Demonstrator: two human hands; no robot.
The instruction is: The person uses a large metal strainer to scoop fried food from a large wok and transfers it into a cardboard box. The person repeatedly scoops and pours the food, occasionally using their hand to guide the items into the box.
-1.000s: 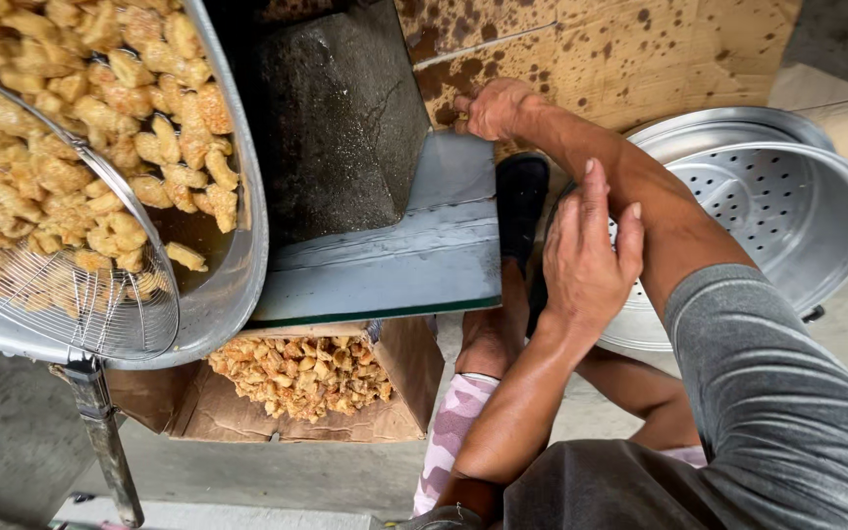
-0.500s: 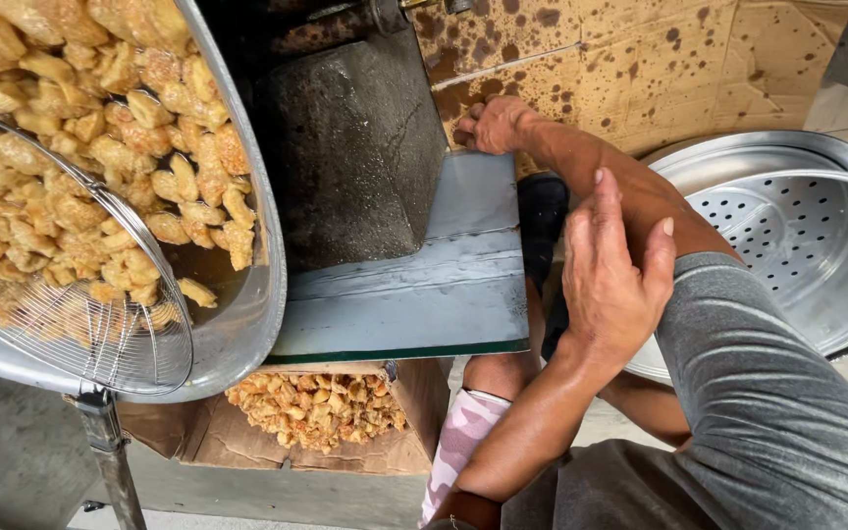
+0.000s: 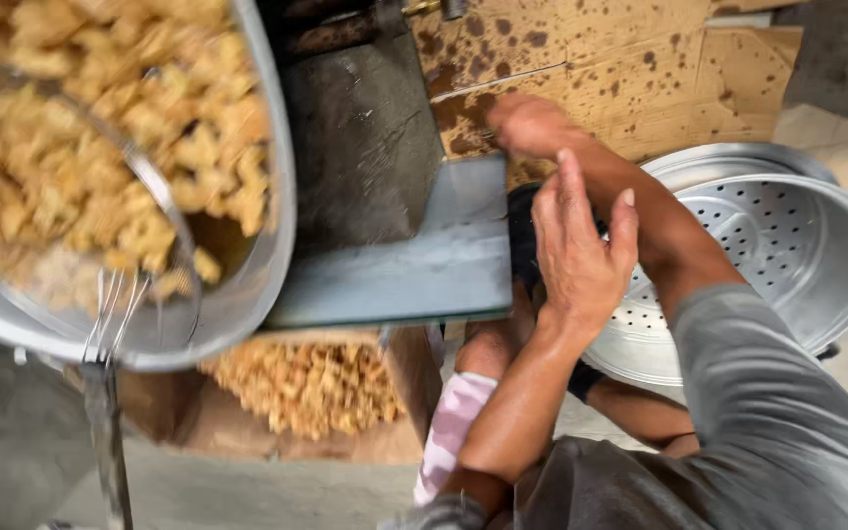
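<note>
Heaps of fried pieces (image 3: 100, 167) fill the metal bowl (image 3: 272, 236) at far left. The left hand (image 3: 581, 255) hovers open-fingered beside the grey chute (image 3: 414, 270). The right hand (image 3: 532, 128) reaches the spattered cardboard (image 3: 640, 69); blur hides its grip, perhaps closed. A perforated pan (image 3: 787, 245) sits rightmost.

The big metal bowl (image 3: 247, 314) of fried pieces (image 3: 100, 157) ran off the picture's top and left edges, blurred. The right hand (image 3: 532, 126) was smeared by motion; its fingers could not be told. An arm hid part of the perforated steamer pan (image 3: 787, 255).

Grease-spotted cardboard (image 3: 630, 69) under a perforated metal steamer pan (image 3: 777, 245).
</note>
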